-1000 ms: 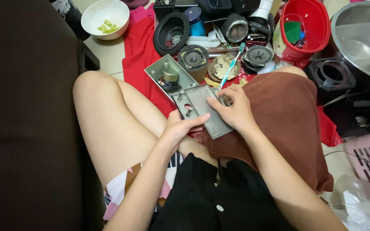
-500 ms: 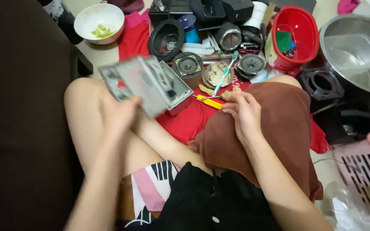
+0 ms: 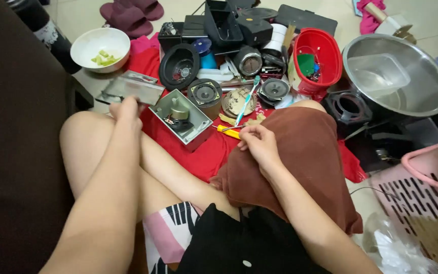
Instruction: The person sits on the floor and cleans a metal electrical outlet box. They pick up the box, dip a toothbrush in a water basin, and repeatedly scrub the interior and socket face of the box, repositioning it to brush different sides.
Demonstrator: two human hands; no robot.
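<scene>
My left hand (image 3: 126, 109) reaches out to the far left and grips a flat grey metal cover plate (image 3: 135, 89), held over the floor beside my left knee. My right hand (image 3: 259, 144) rests loosely curled on a brown cloth (image 3: 305, 157) draped over my right knee. Just beyond its fingers lies a yellow-handled screwdriver (image 3: 227, 131). An open grey metal box (image 3: 181, 119) with a motor inside sits on the red cloth (image 3: 204, 155) between my knees.
A white bowl (image 3: 100, 48) with green bits stands far left. Speakers (image 3: 205, 94), a black cone housing (image 3: 178, 66), a toothbrush (image 3: 247, 104), a red basket (image 3: 318, 61), a steel basin (image 3: 396, 76) and a pink crate (image 3: 427, 182) crowd the floor ahead and right. A dark sofa (image 3: 11, 152) runs along the left.
My left hand lifted the grey plate off my lap and carried it left and away, down toward the floor. My right hand let go of it and stayed on the brown cloth.
</scene>
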